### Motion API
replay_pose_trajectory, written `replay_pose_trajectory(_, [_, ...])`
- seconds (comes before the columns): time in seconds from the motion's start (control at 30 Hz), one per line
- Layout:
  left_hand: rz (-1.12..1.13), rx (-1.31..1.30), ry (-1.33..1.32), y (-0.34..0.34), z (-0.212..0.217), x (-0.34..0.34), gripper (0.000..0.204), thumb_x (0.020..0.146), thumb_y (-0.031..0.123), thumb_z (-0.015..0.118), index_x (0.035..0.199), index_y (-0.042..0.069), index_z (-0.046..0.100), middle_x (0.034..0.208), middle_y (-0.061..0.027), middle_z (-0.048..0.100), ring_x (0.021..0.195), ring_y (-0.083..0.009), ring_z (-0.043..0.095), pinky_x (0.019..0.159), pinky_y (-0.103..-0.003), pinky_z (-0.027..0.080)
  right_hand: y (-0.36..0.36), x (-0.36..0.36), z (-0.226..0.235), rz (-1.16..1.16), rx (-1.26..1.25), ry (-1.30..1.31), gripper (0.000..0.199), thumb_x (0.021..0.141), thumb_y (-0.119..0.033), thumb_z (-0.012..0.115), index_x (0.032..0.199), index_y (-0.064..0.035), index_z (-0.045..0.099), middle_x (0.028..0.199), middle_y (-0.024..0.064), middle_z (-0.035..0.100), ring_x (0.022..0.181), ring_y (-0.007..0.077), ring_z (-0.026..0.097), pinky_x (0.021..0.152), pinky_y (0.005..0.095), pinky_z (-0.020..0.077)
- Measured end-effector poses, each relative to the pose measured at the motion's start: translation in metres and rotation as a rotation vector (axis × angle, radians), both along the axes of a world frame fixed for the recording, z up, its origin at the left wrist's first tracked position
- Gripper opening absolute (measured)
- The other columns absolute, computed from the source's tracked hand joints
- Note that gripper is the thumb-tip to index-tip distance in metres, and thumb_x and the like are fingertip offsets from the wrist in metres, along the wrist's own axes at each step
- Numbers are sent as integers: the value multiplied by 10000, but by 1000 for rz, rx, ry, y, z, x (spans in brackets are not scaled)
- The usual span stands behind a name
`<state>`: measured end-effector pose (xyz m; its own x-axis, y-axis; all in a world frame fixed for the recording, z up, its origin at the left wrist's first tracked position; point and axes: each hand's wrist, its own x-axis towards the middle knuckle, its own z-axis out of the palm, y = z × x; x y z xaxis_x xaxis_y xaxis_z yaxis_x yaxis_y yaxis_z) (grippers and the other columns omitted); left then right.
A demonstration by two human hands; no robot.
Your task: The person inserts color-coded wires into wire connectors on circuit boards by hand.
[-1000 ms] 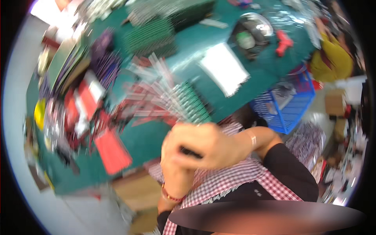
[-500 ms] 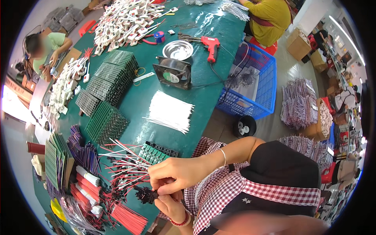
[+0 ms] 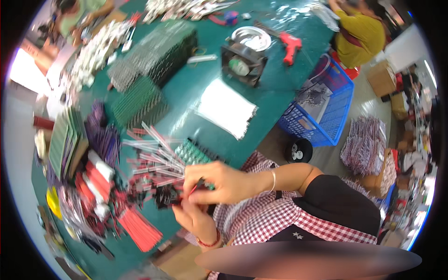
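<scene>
Both my hands meet at the table's near edge, blurred by motion. My right hand (image 3: 217,182), above a forearm with a silver bangle, pinches what looks like a thin red wire (image 3: 194,188). Just below, my left hand (image 3: 198,225), with a red bracelet at the wrist, has its fingertips pressed together against the right fingers; what they hold is hidden. A cluster of black connectors (image 3: 165,196) lies against the left fingertips. Red and white wires (image 3: 156,156) fan out beyond the hands. Behind the right hand stands a green circuit board panel (image 3: 193,151), partly covered.
Bundled red wires (image 3: 140,228), stacked green boards (image 3: 140,100) and purple wire bundles (image 3: 102,130) crowd the left. White wires (image 3: 227,108), a fan (image 3: 242,65), a metal bowl (image 3: 252,38) and a red glue gun (image 3: 290,46) lie farther off. A blue crate (image 3: 322,126) stands right.
The view has shifted, so the table things sit farther right and higher. My hands have turned against each other, and the black connectors show lower contact with the left fingertips.
</scene>
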<state>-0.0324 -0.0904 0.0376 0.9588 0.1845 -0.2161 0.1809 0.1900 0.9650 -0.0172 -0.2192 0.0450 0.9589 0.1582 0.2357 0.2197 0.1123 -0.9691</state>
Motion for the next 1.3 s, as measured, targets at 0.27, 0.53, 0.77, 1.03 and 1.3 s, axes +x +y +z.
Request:
replay_pose_trajectory(0.27, [-342,64,-170,4,-26,15,116,1017,181,491,996,67,492,682,60,429,532,-9,328,455,-184,231,-20,9,-1,-103,171,254,70,879,-20,657,922,13,613,904,36,532,799,93,506,691,225,419])
replay_pose_trajectory(0.53, [-340,74,-107,14,-21,17,175,989,176,529,972,5,563,683,-5,540,604,-69,450,525,-256,384,-23,15,-3,7,213,349,64,855,16,657,906,26,621,887,59,546,750,110,535,639,237,459])
replay_pose_trajectory(0.77, [-427,-226,53,14,-13,23,214,1014,219,503,953,19,550,662,42,482,571,-34,400,493,-217,324,-26,15,5,75,253,373,113,876,21,648,986,47,648,955,65,616,743,93,595,678,234,503])
replay_pose_trajectory(1.03, [-328,-46,-84,27,-11,12,207,1027,201,457,990,6,514,620,47,388,482,-33,282,434,-219,206,-31,12,6,-112,-83,75,67,824,-16,701,880,13,676,826,83,653,730,145,626,656,269,507])
replay_pose_trajectory(1.3, [-83,-216,-273,58,-33,13,190,1026,194,450,944,35,512,590,51,283,466,-38,226,430,-234,173,-46,77,-55,-277,-271,166,85,821,-53,688,883,4,707,815,12,522,712,110,498,640,239,405])
